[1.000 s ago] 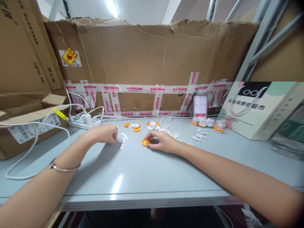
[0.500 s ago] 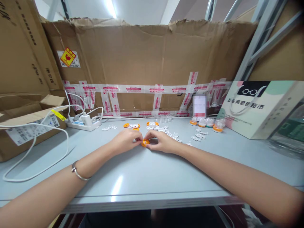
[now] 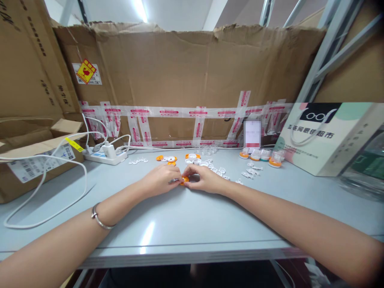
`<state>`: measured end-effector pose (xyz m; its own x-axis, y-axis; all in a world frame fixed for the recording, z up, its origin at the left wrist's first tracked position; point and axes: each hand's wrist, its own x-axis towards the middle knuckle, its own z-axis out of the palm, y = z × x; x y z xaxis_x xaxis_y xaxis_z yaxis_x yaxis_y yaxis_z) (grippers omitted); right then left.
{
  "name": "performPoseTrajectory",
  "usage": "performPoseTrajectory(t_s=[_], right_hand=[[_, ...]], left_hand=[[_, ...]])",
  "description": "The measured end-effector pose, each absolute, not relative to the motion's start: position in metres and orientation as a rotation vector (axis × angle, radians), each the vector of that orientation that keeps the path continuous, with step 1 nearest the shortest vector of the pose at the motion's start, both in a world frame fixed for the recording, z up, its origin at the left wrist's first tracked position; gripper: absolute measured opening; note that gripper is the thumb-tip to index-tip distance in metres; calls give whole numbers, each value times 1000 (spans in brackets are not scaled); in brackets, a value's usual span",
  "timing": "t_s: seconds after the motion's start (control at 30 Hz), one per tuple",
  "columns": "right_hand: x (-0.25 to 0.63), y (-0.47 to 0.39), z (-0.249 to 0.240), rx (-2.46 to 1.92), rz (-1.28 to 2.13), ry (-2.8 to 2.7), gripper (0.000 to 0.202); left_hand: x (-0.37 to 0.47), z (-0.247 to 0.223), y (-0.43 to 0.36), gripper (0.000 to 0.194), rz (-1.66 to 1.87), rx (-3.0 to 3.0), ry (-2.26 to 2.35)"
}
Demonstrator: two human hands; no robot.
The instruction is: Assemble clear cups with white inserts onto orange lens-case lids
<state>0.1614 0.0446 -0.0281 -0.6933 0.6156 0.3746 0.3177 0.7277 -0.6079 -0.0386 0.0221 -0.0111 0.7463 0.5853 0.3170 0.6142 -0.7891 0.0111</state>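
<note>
An orange round part (image 3: 185, 180) is between my two hands at the middle of the table (image 3: 168, 224). My right hand (image 3: 205, 179) grips its right side between thumb and fingers. My left hand (image 3: 163, 179) is closed at its left side, fingertips pressed together over its edge; whether they hold a small piece is too small to tell. Just behind lie orange and white round parts (image 3: 171, 159) and white rings (image 3: 192, 157). Small white pieces (image 3: 222, 170) lie beside my right hand.
Small clear pieces (image 3: 138, 161) lie left, white pieces (image 3: 251, 172) right. Capped containers (image 3: 260, 155) stand at the back right near a paper bag (image 3: 318, 140). A power strip (image 3: 105, 157), a looping white cable (image 3: 85, 176) and an open cardboard box (image 3: 39, 160) are at the left.
My left hand has shifted slightly right, and its fingers now cover more of the orange part. My right hand has stayed nearly still around it.
</note>
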Motion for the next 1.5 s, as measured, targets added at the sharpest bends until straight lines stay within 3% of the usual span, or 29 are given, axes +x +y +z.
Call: performPoseTrajectory(t_s=[0.7,0.9,1.03,1.2,1.5], right_hand=[[162,42,-25,-719,666,-2371,19],[163,44,-27,-737,710,-2353,26],[163,44,-26,-785,721,-2317,29],[166,42,-18,-783,618,-2289,18],[168,43,-13,-811,532,-2261,15]], left_hand=[[-43,-6,21,23,-400,-2897,-914],[-64,15,27,24,-554,-2782,-1159],[-95,27,37,24,-303,-2711,-1525],[-117,31,39,20,71,-2773,-1750],[-108,24,41,19,83,-2867,-1874]])
